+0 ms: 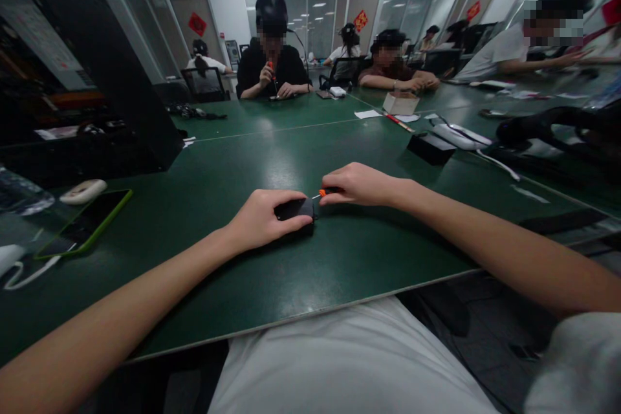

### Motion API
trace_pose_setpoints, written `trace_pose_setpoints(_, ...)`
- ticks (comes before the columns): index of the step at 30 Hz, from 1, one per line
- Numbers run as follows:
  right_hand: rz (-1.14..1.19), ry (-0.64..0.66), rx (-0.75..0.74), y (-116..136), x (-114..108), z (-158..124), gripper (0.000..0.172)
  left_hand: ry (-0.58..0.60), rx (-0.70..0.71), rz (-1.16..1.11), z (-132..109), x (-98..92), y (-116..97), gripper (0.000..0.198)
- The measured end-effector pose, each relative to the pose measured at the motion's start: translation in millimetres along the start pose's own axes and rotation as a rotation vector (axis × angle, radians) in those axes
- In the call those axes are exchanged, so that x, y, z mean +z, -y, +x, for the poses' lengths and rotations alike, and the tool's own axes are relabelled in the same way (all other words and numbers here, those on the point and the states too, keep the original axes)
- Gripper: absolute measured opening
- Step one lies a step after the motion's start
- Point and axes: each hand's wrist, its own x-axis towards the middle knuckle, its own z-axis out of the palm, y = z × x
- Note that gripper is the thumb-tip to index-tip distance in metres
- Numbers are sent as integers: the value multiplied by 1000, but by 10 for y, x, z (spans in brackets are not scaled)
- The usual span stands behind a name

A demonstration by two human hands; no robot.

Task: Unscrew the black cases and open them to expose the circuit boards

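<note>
My left hand [262,217] is wrapped round a small black boxy object [297,209] resting on the green tabletop [291,272], thumb on its near side and fingers over the far side. What kind of object it is cannot be made out. My right hand [349,184] is closed round a screwdriver [324,193] with an orange and black handle. Its thin metal shaft points left at the right end of the black object. Whether the tip touches it is too small to tell.
At left stand an opened computer case [111,77] and a green-edged phone [92,223] with a white rounded object [83,191] beside it. A black box [431,147] and a white cabled device [460,134] lie at right. Across the table a person [272,65] holds a screwdriver.
</note>
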Motion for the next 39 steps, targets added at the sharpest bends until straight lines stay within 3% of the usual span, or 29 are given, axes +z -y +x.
trace_pose_setpoints(6,-4,-52,-126,118,70,4,42,47,85,15,-32,-120,84,42)
trace_pose_setpoints(11,-67,-73,-121,63,64,-36,35,97,65,11,-90,-271,206,45)
trace_pose_setpoints(17,-147,-114,-96,83,61,-37,33,11,-7,-30,-142,-205,273,48)
trace_pose_setpoints(24,-237,-177,-59,210,136,35,33,-9,-116,-97,-209,-177,256,50)
trace_pose_setpoints(30,-65,-181,-111,190,207,70,36,-48,-188,-150,-237,-154,218,50)
trace_pose_setpoints(35,166,-104,-63,159,276,114,34,-55,-172,-149,-242,-146,223,49)
trace_pose_setpoints(39,149,-70,-43,110,308,104,37,-50,-165,-131,-236,-147,217,48)
